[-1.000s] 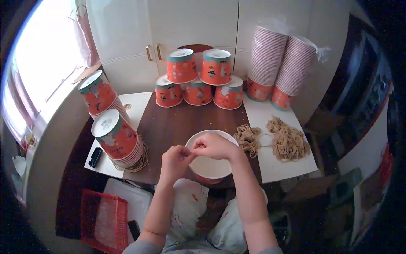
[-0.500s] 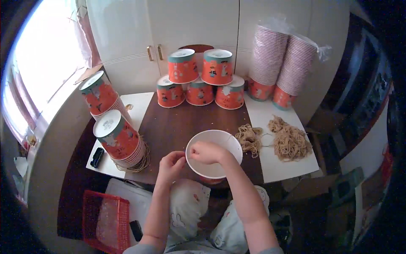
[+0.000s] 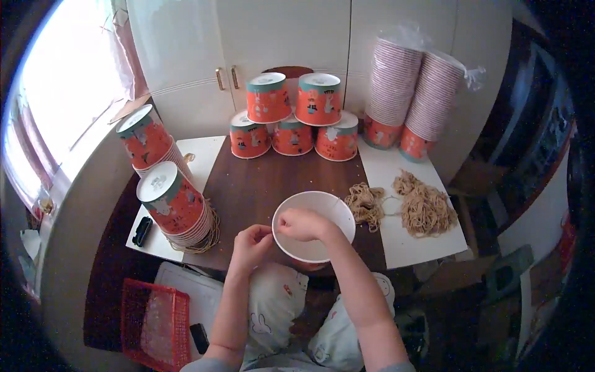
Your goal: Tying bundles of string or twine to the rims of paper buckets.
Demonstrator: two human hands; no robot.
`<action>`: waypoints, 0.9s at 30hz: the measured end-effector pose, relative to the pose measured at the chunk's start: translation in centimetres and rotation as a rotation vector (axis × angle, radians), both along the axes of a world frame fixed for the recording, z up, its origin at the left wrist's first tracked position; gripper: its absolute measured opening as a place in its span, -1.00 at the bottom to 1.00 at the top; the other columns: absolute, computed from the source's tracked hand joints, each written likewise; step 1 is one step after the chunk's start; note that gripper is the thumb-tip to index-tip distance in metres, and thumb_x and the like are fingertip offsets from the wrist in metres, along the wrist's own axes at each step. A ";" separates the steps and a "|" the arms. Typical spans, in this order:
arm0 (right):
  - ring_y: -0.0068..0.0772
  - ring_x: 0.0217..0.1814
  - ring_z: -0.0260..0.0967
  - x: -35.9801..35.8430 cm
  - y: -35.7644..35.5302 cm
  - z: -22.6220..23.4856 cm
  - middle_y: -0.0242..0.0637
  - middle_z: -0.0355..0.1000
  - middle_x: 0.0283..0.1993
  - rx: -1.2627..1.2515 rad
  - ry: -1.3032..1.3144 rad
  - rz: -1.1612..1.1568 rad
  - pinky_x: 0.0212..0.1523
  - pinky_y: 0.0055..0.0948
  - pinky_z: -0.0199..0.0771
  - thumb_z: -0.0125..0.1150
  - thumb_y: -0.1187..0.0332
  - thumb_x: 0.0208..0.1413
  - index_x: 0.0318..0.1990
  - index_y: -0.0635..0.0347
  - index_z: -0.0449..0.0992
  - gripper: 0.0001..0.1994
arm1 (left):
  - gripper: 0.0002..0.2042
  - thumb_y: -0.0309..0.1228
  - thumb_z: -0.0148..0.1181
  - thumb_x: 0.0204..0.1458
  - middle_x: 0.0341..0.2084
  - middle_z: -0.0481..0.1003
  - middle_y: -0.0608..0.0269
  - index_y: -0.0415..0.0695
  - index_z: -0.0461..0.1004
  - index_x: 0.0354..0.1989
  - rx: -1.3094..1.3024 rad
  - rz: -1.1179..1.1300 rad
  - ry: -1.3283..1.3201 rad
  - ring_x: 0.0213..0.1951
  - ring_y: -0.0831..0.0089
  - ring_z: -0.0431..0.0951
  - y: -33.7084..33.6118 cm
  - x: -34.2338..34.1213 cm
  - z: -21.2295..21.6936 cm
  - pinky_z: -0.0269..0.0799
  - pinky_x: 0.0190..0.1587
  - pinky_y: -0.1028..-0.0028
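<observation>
A paper bucket, white inside, stands mouth up at the front edge of the table. My right hand reaches over its rim into the mouth, fingers closed against the inner left wall. Outside that same wall is my left hand, its thumb and fingers pinched together at the bucket's side. Whatever is between the fingers of either hand is hidden or too small to make out. Beside the bucket on the right lies a small heap of tan string, and a larger tangle of string rests farther right on a white board.
Upturned orange buckets form a pyramid at the back of the table. Bucket stacks stand at the left, near a black object. Tall plastic-wrapped stacks rise at the back right. A red basket sits low left.
Almost nothing differs. Both hands stay at the bucket's left wall, with only a slight shift of the fingers.
</observation>
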State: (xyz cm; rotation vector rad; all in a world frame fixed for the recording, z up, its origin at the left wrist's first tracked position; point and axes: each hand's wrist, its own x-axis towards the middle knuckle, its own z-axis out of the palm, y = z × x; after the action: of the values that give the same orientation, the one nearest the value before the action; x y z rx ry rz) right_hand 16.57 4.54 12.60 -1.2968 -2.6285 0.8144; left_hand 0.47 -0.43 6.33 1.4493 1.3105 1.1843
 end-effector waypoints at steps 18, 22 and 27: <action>-0.36 -0.31 0.36 0.3 0.0 0.1 -0.22 0.42 -0.36 -0.128 0.158 -0.022 -0.26 -0.44 0.33 -0.03 0.36 -0.09 -0.34 0.21 0.44 -0.81 | -0.86 -0.46 0.10 -0.18 -0.65 0.47 0.23 -0.29 0.45 -0.47 0.023 0.103 0.069 -0.55 0.62 0.42 -0.3 0.0 0.6 0.33 -0.47 0.59; -0.53 -0.36 0.34 1.0 0.0 0.2 -0.31 0.41 -0.41 -0.190 0.217 -0.075 -0.31 -0.53 0.32 0.00 0.40 -0.10 -0.31 0.20 0.41 -0.83 | -0.87 -0.48 0.06 -0.18 -0.58 0.47 0.25 -0.28 0.44 -0.46 0.057 0.122 0.061 -0.60 0.60 0.39 -0.6 -0.7 0.5 0.30 -0.52 0.61; -0.51 -0.40 0.33 2.0 0.1 0.5 -0.31 0.40 -0.44 -0.126 0.150 -0.040 -0.35 -0.52 0.32 0.02 0.36 -0.10 -0.31 0.21 0.39 -0.81 | -0.94 -0.54 -0.06 -0.15 -0.34 0.44 0.10 -0.22 0.35 -0.54 -0.133 -0.033 -0.557 -0.48 0.54 0.38 -0.7 -3.4 0.5 0.32 -0.39 0.60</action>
State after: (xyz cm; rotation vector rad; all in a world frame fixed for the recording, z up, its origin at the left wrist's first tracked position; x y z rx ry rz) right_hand 18.53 4.64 13.11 -1.2595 -2.4629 1.0423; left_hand -2.91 -1.16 6.83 0.9443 0.9499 1.3281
